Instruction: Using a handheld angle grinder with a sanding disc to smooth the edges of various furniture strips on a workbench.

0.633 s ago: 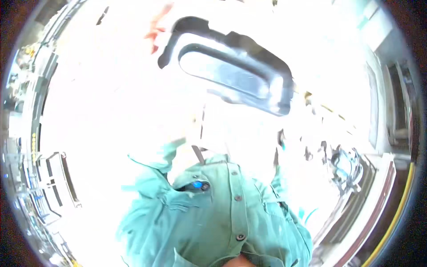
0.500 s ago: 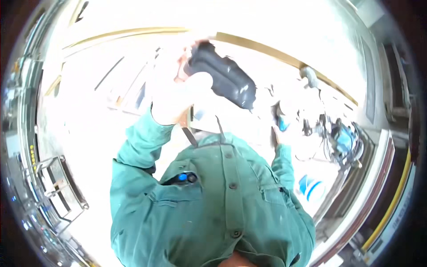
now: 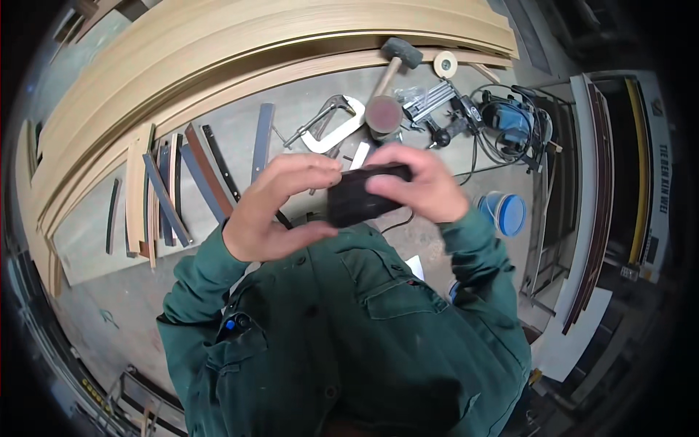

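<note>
A black, block-shaped object (image 3: 358,200) is held in front of my chest, above the near edge of the bench; its kind does not show clearly. My right hand (image 3: 424,182) grips its right end, thumb laid across the face and fingers over the top, slightly blurred. Around the left end curves my left hand (image 3: 280,207), fingertips at the upper corner and thumb at the lower one. Just beyond the hands are a white G-clamp (image 3: 342,131), a round can with a reddish top (image 3: 384,115) and a mallet (image 3: 400,54).
Long pale wooden boards (image 3: 240,40) line the bench's far side. Several dark and wooden strips (image 3: 164,197) lie at left. A blue power tool (image 3: 507,120) with coiled cable sits at right, near metal hardware (image 3: 437,102). A blue-and-white bucket (image 3: 508,213) stands below.
The black object has come down and closer to my chest. My right hand has moved inward and now grips it too. The washed-out picture has darkened, showing the bench.
</note>
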`<state>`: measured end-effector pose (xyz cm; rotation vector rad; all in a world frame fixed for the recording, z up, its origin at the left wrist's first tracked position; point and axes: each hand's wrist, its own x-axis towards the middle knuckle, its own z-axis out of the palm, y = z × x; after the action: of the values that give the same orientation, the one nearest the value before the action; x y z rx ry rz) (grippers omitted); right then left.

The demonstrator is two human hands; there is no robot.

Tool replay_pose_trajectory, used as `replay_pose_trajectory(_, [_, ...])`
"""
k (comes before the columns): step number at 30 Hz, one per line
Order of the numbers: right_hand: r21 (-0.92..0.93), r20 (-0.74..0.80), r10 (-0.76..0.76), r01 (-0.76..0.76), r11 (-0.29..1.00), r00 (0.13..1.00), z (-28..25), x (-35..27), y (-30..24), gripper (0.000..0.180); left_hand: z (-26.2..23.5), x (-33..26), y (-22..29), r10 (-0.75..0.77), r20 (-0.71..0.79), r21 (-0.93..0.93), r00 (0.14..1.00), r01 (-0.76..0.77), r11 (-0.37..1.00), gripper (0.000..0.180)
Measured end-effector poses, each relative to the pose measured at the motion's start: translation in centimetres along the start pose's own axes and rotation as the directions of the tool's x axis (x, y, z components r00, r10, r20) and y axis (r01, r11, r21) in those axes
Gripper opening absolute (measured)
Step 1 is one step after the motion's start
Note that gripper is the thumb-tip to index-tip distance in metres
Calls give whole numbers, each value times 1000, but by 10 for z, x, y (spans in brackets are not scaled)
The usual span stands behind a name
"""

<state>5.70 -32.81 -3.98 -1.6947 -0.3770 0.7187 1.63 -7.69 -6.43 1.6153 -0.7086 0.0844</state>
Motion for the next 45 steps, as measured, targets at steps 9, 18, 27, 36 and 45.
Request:
replay_pose_trajectory(9, [-640, 485, -450, 655, 401, 750, -26, -74, -118, 21, 38, 41, 51, -210, 640, 184, 739, 118, 976, 18])
replay_pose_trajectory(18, [-836, 547, 53, 543, 78, 835, 30, -86, -129, 18, 42, 64, 50, -316, 525, 122, 790, 298, 947, 9])
replay_pose_trajectory(27, [-803, 549, 180, 454, 386, 816, 25, -84, -115, 42, 50, 53, 35, -201, 630, -34, 750, 284, 958, 9])
replay_pose_trajectory(36, [-235, -449, 23, -142, 962, 893, -40, -54, 31, 42, 33, -106, -181, -490, -240, 792, 838, 461, 401, 64])
replay_pose_trajectory(45, [-674, -566, -32, -440, 593, 823, -29, 34, 256, 96, 15, -171, -206, -517, -354, 849, 779, 499, 171, 66])
